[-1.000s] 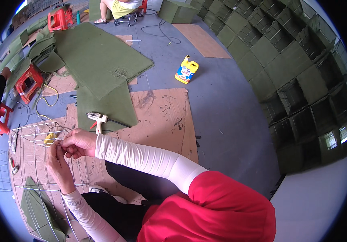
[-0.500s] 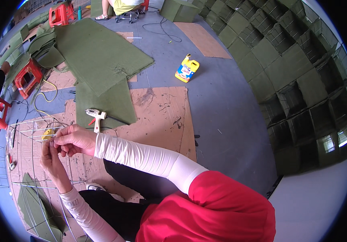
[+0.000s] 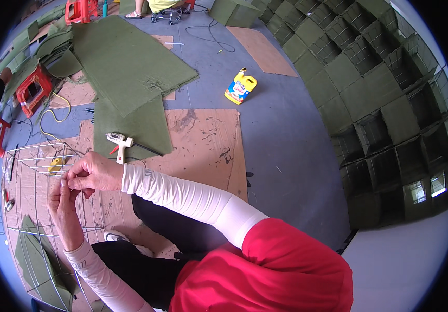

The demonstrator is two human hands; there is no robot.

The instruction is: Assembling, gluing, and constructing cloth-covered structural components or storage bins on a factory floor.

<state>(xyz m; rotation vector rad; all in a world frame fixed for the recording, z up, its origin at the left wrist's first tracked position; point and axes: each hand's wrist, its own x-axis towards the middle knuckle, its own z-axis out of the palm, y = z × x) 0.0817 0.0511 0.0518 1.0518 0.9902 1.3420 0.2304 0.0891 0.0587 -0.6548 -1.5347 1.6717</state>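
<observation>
In front of me at the left stands a wire frame point(image 3: 35, 187) of thin metal rods. My left hand point(image 3: 65, 213) is raised at it, thumb and fingers closed in a pinch. Against its fingertips, my right hand point(image 3: 96, 172) pinches too, coming in from the right. Whatever sits between the fingers is too small to make out. A white glue gun point(image 3: 120, 145) with a red trigger lies just beyond my right hand, on a green sheet point(image 3: 146, 127). Near the frame's far side is a small yellow object point(image 3: 55, 165).
Cardboard point(image 3: 203, 151) covers the floor around me. Large green sheets point(image 3: 130, 62) lie ahead, red stools point(image 3: 33, 91) at the left. A yellow jug point(image 3: 241, 87) stands right of centre. Green boxes point(image 3: 375, 104) are stacked along the right. Another person point(image 3: 164, 5) sits at the back.
The view has shifted slightly. Both hands stay pinched together at the wire frame, with the right wrist and fingers a little re-angled.
</observation>
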